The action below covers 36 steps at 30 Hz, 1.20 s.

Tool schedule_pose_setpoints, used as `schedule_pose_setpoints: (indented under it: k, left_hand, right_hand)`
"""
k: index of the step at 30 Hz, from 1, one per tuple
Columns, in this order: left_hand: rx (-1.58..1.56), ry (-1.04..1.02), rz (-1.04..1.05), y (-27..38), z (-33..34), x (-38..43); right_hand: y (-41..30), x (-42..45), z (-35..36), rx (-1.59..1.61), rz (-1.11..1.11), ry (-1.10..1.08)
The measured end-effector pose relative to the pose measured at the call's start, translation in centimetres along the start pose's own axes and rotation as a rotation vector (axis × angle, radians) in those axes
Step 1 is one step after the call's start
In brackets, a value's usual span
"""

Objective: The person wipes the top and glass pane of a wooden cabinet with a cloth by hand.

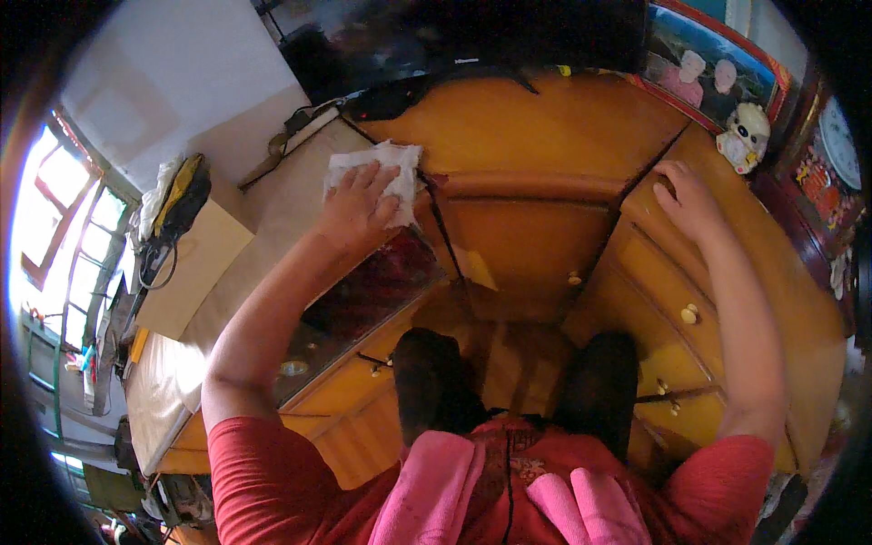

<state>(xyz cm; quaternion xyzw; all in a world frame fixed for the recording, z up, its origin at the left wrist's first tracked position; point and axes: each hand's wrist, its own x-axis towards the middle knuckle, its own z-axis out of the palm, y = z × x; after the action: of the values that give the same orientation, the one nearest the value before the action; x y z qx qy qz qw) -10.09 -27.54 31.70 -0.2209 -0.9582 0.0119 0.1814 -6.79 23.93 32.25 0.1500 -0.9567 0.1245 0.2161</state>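
Observation:
My left hand [361, 204] lies spread on a white cloth [407, 167], pressing it onto the corner of the pale-topped cabinet [272, 197] at the left. Below that hand the cabinet has a dark reddish front panel [381, 279]. My right hand [684, 197] rests with bent fingers at the edge of the orange-brown wooden cabinet [763, 272] on the right, holding nothing that shows. Between my hands is the middle wooden cabinet [531, 136], with a round knob [575, 278] on its front.
A flat-screen television [477, 34] stands at the back, a dark cable near its base. A framed picture [715, 61], a white plush toy [744, 139] and a clock [839, 143] stand at the right. On the left are a cardboard box [197, 272] with bags on it and a white power strip [312, 129].

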Motion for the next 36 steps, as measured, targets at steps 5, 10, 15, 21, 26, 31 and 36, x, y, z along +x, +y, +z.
schedule_pose_setpoints:
  k: [5,10,15,21,26,31,36]
  left_hand:
    - [-0.038,0.008,0.051,-2.2,0.8,1.2]
    - [0.017,-0.022,-0.156,-11.3,4.4,4.9]
    - [0.361,-0.259,-0.088,-12.4,3.2,9.2]
    - [0.297,-0.246,-0.211,-17.8,6.2,11.4]
    - [0.305,-0.260,-0.221,-20.2,6.9,10.7]
    - [0.172,-0.228,-0.311,-18.0,4.6,7.9]
    - [0.407,-0.265,-0.101,-17.4,2.4,1.6]
  right_hand:
    - [-0.9,0.1,-0.9,0.086,0.085,-0.049]
    - [-1.9,0.5,-0.9,0.078,0.050,-0.037]
    - [-1.3,0.4,-1.6,0.062,0.081,-0.062]
    - [-0.9,0.2,-1.0,0.159,0.081,0.005]
    - [-1.5,0.6,-1.4,0.128,0.077,-0.058]
    - [-1.4,0.3,-1.6,0.156,0.104,-0.050]
    - [-0.5,0.2,-0.8,0.171,0.084,-0.048]
